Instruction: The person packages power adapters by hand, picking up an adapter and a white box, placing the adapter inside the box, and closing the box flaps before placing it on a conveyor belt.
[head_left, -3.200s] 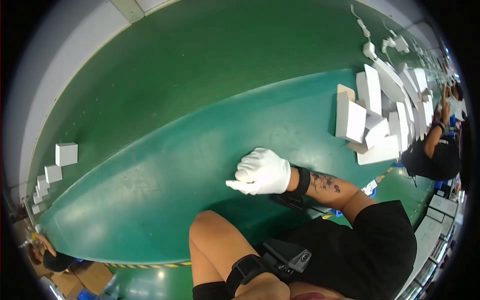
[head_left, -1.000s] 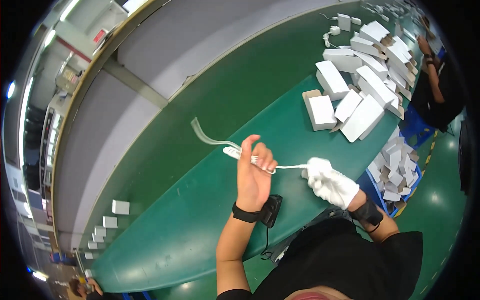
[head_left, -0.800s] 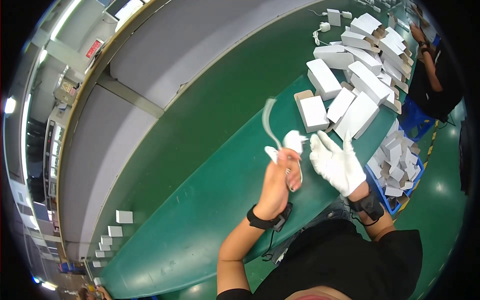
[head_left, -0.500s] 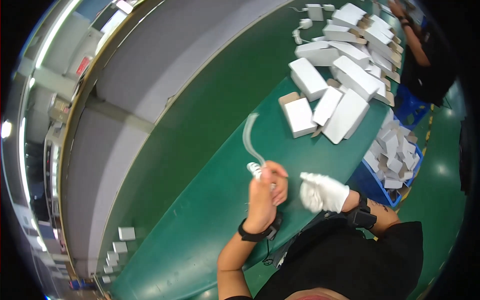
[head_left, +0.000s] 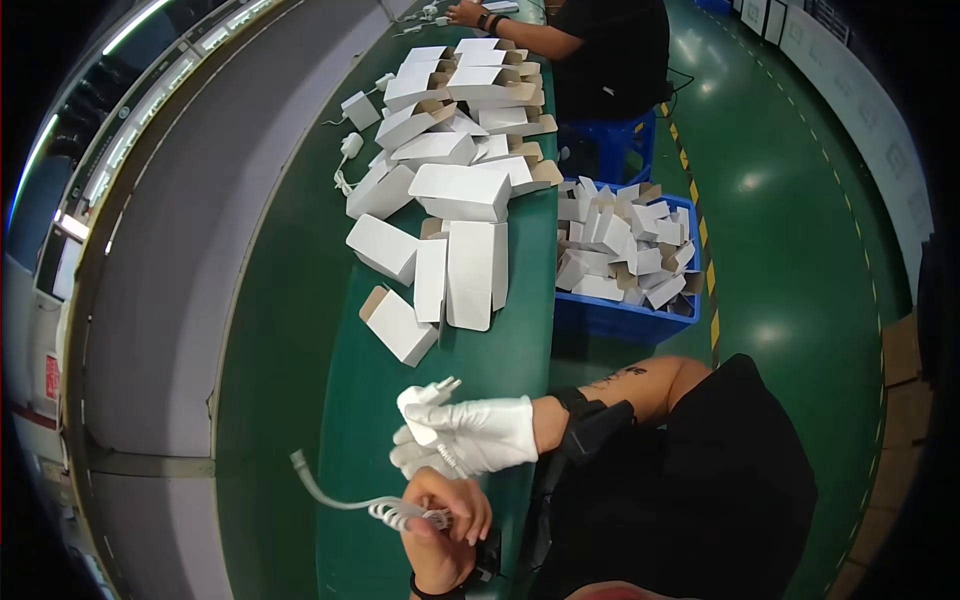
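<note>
My right hand (head_left: 475,436), in a white glove, grips a white plug-in power adapter (head_left: 418,410) whose two pins point up and to the right. Just below it, my bare left hand (head_left: 445,525) is closed round a coiled white cable (head_left: 392,512). One end of that cable sticks out to the left in a bend, over the table edge; a ribbed stretch of cord runs from the adapter toward the left hand. Beyond the glove lies the nearest white carton (head_left: 402,328), its brown-lined flap open. Both hands are above the green table (head_left: 370,440).
Several white cartons (head_left: 460,190) are piled farther up the table, with white adapters (head_left: 351,146) along their left side. A blue crate (head_left: 625,318) full of cartons stands right of the table. At the far end, a co-worker's hand (head_left: 466,13) is over the table.
My view has swung to the right, bringing the crate and floor into fuller sight. My gloved hand now shows the adapter and has come together with my left hand, which still holds the cable.
</note>
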